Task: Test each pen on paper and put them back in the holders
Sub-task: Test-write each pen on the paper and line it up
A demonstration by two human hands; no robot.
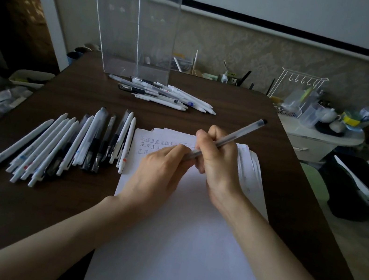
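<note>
My right hand [217, 163] grips a clear grey pen [236, 134] whose capped end points up and to the right. My left hand [161, 168] pinches the pen's lower end, above the white paper [181, 238]. Rows of handwritten marks [152, 146] run along the top of the sheet. A row of several white and dark pens [66, 146] lies left of the paper. A second heap of pens [164, 94] lies farther back, in front of two clear, upright holders [134, 29] that look empty.
The dark wooden table [18, 209] carries everything. Behind it by the wall stands desk clutter [226, 75]. To the right is a side table with a white wire rack [295, 92], cups and a bottle. A black bin [352, 191] stands on the floor at right.
</note>
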